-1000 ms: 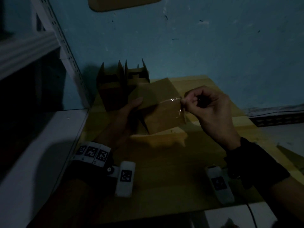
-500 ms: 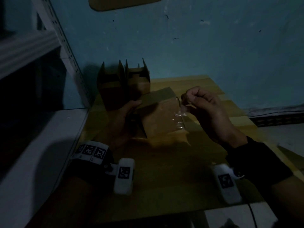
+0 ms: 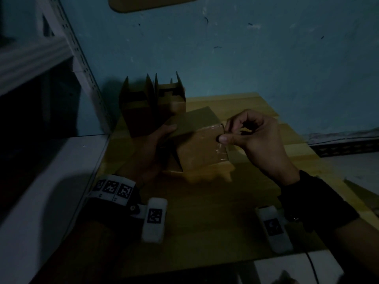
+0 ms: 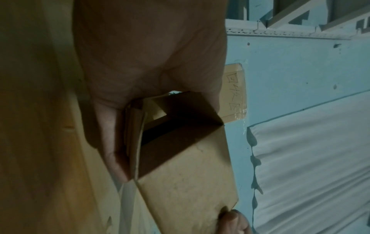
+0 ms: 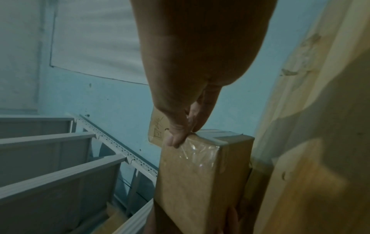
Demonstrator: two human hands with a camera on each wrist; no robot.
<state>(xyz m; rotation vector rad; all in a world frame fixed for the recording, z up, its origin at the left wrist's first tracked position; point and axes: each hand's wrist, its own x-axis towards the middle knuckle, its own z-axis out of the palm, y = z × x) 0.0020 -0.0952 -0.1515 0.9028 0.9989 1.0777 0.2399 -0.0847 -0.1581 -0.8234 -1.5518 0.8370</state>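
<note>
A: What is in the cardboard box [image 3: 202, 148] they are holding?

B: I can't tell. Its left end is open with the flaps loose, and the inside is dark. The right end is closed, with clear tape [image 5: 200, 152] wrapped over the corner.

A: And the two open boxes [image 3: 151, 103] at the back?

B: Their flaps stand upright, side by side against the blue wall [image 3: 246, 58]. Their insides are in shadow too.

A: How are the hands set?

B: The left hand [image 3: 155, 148] grips the open end, thumb on top and fingers curled under the flaps. The right hand [image 3: 256, 140] has its fingers curled, and the thumb and forefinger pinch the taped corner, with the thumb flat on the tape.

A: Where is the box, then?

B: It is between the hands, tilted, over the middle of the wooden table [image 3: 205, 212], just in front of the open boxes. Whether its lower edge touches the wood I can't make out.

A: Anything else about?

B: A white shelf rack [image 3: 82, 64] stands at the left, hard by the table's edge. A cardboard label [image 4: 235, 93] is taped to the wall above. The room is dim, and the hands cover both ends of the box.
</note>
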